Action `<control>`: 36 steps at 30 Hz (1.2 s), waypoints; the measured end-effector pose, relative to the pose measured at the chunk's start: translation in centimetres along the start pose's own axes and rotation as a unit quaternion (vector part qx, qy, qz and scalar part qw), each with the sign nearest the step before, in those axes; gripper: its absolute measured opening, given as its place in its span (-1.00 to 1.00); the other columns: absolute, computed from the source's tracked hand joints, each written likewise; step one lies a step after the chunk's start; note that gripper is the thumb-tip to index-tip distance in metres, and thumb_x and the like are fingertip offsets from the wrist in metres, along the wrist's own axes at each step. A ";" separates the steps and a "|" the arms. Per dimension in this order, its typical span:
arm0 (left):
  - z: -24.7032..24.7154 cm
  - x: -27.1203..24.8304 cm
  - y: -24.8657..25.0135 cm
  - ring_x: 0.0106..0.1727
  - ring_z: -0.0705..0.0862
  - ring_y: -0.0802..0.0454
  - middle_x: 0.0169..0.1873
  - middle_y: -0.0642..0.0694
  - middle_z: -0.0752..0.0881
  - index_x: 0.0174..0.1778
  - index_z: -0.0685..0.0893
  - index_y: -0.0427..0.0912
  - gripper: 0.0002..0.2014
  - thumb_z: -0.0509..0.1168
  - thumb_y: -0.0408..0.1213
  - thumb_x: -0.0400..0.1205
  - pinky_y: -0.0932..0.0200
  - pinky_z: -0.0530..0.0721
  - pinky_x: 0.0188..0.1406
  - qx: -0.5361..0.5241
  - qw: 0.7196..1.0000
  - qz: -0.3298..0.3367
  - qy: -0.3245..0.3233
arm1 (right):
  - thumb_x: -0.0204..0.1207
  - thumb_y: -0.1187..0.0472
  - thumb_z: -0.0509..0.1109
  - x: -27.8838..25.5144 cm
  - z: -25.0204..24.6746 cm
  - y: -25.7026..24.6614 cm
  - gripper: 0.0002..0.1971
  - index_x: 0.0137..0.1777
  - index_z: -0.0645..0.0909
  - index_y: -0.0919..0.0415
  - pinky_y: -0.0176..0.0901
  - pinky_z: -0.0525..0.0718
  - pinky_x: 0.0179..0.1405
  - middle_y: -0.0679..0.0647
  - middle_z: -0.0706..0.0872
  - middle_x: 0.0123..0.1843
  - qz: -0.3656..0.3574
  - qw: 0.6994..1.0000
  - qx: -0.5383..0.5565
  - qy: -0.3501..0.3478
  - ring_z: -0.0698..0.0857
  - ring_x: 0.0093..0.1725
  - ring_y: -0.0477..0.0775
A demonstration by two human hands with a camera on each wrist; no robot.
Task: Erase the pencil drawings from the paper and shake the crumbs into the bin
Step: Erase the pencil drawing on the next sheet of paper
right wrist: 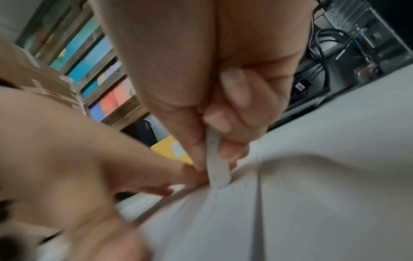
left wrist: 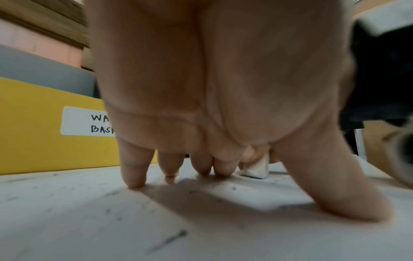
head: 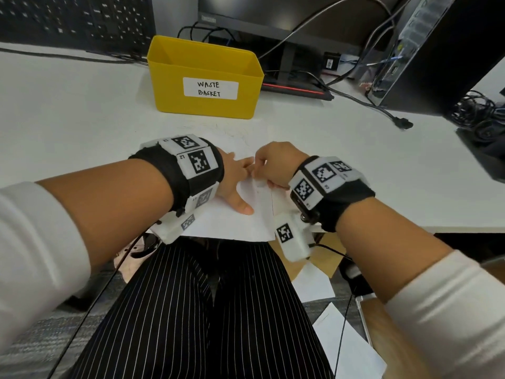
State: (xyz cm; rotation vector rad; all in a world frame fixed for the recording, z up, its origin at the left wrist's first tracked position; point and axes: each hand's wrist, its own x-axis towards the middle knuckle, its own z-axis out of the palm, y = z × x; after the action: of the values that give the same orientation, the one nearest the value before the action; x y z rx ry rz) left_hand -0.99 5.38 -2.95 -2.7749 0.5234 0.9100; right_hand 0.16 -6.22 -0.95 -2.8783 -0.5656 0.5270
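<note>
Office desk: monitor [head: 246, 12], computer tower [head: 437, 50].

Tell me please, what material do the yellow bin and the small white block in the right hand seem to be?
Yellow bin: likely moulded plastic, smooth matte walls, one even colour, stuck-on paper label. White block: probably rubber or vinyl eraser, dull, smudged grey, pinched by the right hand.

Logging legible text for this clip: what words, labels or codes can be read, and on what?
"WASTE BASKET": handwritten on the white label on the yellow bin.
"WA / BAS": same label in the left wrist view, rest hidden by the left hand.
Monitor logo: too blurred.
Wristband markers: square codes, tiny characters unreadable.
</note>
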 end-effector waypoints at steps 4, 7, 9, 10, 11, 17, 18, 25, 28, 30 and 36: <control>0.0 0.0 0.1 0.66 -0.18 -0.21 0.64 0.00 -0.31 0.65 -0.25 -0.05 -0.06 0.12 0.31 0.56 -0.15 -0.01 0.59 0.010 1.000 -0.004 -0.002 | 0.59 0.27 0.23 -1.4 1.4 0.6 -0.73 -0.36 0.48 0.06 -0.52 0.31 -0.50 -0.16 0.42 -0.48 -0.038 0.999 0.014 0.013 0.50 -0.31 -0.05; 0.2 0.3 -0.2 0.66 -0.19 -0.24 0.63 -0.01 -0.34 0.65 -0.28 0.00 -0.04 0.13 0.34 0.53 -0.15 -0.05 0.59 0.011 1.000 0.001 0.002 | 0.55 0.25 0.28 -2.1 1.4 0.9 -0.84 -0.27 0.58 0.12 -0.49 0.40 -0.60 -0.09 0.52 -0.52 -0.044 0.998 0.033 -0.044 0.55 -0.51 -0.17; 0.3 0.3 -0.2 0.66 -0.17 -0.24 0.64 -0.01 -0.33 0.65 -0.28 -0.02 -0.03 0.12 0.35 0.53 -0.14 -0.02 0.59 0.013 1.000 0.001 0.006 | 0.51 0.27 0.34 -1.3 0.9 1.0 -0.88 -0.27 0.59 0.17 -0.45 0.42 -0.70 -0.01 0.58 -0.52 -0.026 0.995 0.062 -0.067 0.48 -0.75 -0.24; 0.2 0.3 -0.1 0.66 -0.15 -0.24 0.64 -0.01 -0.32 0.65 -0.28 -0.04 -0.03 0.12 0.34 0.53 -0.14 0.01 0.59 0.015 1.000 0.000 0.006 | 0.51 0.28 0.35 -0.7 0.7 1.1 -0.87 -0.27 0.58 0.18 -0.44 0.42 -0.72 0.02 0.60 -0.51 -0.015 0.996 0.063 -0.054 0.45 -0.80 -0.25; 0.2 0.3 -0.1 0.66 -0.14 -0.24 0.64 -0.01 -0.31 0.65 -0.29 -0.05 -0.03 0.12 0.33 0.54 -0.14 0.02 0.58 0.017 1.000 -0.001 0.005 | 0.51 0.28 0.35 -0.2 0.5 1.1 -0.84 -0.30 0.54 0.17 -0.45 0.41 -0.74 0.02 0.59 -0.50 -0.006 0.998 0.058 -0.032 0.43 -0.83 -0.25; 0.2 0.3 0.0 0.66 -0.18 -0.23 0.64 -0.02 -0.33 0.64 -0.35 -0.07 0.00 0.14 0.32 0.55 -0.12 -0.03 0.59 0.013 1.000 -0.005 0.006 | 0.55 0.20 0.32 -1.5 1.9 1.8 -0.87 -0.24 0.53 0.11 -0.60 0.33 -0.75 -0.04 0.57 -0.52 -0.024 0.998 0.065 -0.006 0.46 -0.77 -0.34; 0.2 0.3 0.0 0.66 -0.18 -0.23 0.63 -0.02 -0.34 0.63 -0.35 -0.08 0.00 0.14 0.32 0.54 -0.11 -0.04 0.59 0.016 1.000 -0.004 0.005 | 0.55 0.19 0.32 -1.9 1.9 1.9 -0.89 -0.21 0.55 0.12 -0.61 0.34 -0.74 -0.04 0.57 -0.52 -0.027 0.997 0.067 -0.020 0.46 -0.77 -0.34; 0.1 0.2 0.1 0.66 -0.14 -0.25 0.64 0.01 -0.30 0.65 -0.30 -0.03 -0.03 0.14 0.33 0.54 -0.14 0.02 0.59 0.025 1.000 0.002 0.003 | 0.52 0.30 0.35 0.1 0.4 1.0 -0.77 -0.35 0.47 0.15 -0.34 0.44 -0.66 0.06 0.59 -0.49 0.016 0.996 0.077 -0.034 0.48 -0.74 -0.13; 0.0 0.1 0.1 0.66 -0.15 -0.23 0.64 0.00 -0.32 0.64 -0.32 -0.06 -0.02 0.13 0.32 0.55 -0.13 0.02 0.59 0.028 1.000 -0.004 -0.003 | 0.54 0.27 0.32 -0.4 1.1 1.1 -0.78 -0.34 0.48 0.12 -0.41 0.40 -0.71 0.02 0.58 -0.51 0.003 0.998 0.065 -0.019 0.43 -0.83 -0.24; -0.1 0.1 0.1 0.66 -0.17 -0.22 0.63 -0.01 -0.34 0.63 -0.35 -0.09 0.00 0.13 0.32 0.55 -0.10 -0.02 0.60 0.025 1.000 -0.005 -0.003 | 0.56 0.22 0.31 -1.6 1.8 1.3 -0.86 -0.24 0.55 0.15 -0.50 0.41 -0.72 -0.03 0.57 -0.50 -0.018 0.998 0.055 -0.025 0.46 -0.80 -0.33; 0.0 -0.2 0.1 0.67 -0.17 -0.14 0.64 -0.04 -0.30 0.64 -0.34 -0.13 0.03 0.19 0.29 0.54 -0.01 -0.06 0.60 -0.003 1.000 -0.011 0.015 | 0.53 0.23 0.37 -0.8 0.5 2.0 -0.88 -0.24 0.59 0.21 -0.29 0.50 -0.63 0.07 0.63 -0.49 0.006 0.993 0.110 -0.046 0.50 -0.72 -0.13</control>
State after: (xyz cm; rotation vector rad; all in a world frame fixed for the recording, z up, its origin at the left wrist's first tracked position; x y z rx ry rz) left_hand -1.21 5.31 -2.81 -2.7977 0.4936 0.8677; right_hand -0.06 -8.29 -1.62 -2.6612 -0.4701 0.6810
